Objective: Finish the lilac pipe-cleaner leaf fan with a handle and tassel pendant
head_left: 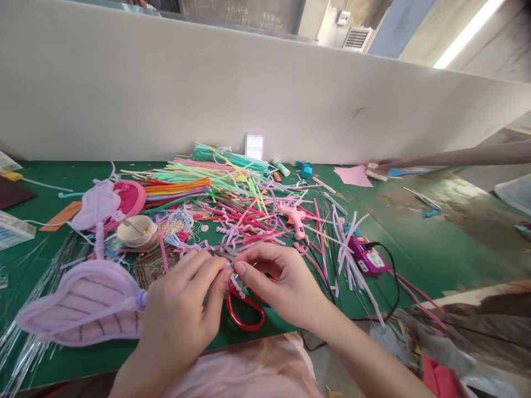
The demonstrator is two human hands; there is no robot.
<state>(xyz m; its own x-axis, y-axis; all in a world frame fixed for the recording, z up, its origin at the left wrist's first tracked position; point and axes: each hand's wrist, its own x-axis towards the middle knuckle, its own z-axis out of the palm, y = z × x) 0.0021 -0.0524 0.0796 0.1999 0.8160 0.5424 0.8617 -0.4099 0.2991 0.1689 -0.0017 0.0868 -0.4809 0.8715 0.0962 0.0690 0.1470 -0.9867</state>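
Observation:
My left hand (182, 309) and my right hand (277, 279) meet near the table's front edge, fingertips pinched together on a small lilac pipe cleaner piece (230, 267). A lilac wing shape (83, 304) lies against my left hand and seems joined to what I hold. Red-handled scissors (244, 309) lie on the green table (435, 249) just under my hands. A big heap of coloured pipe cleaners (232, 188) spreads out behind them.
A pink glue gun (294, 215) and a purple device with a black cord (367, 257) lie to the right. Another lilac wing on a pink disc (108, 204) sits at left. Another person's arm (456, 157) reaches over pink paper (352, 176) at back right. A white partition (249, 94) closes the far side.

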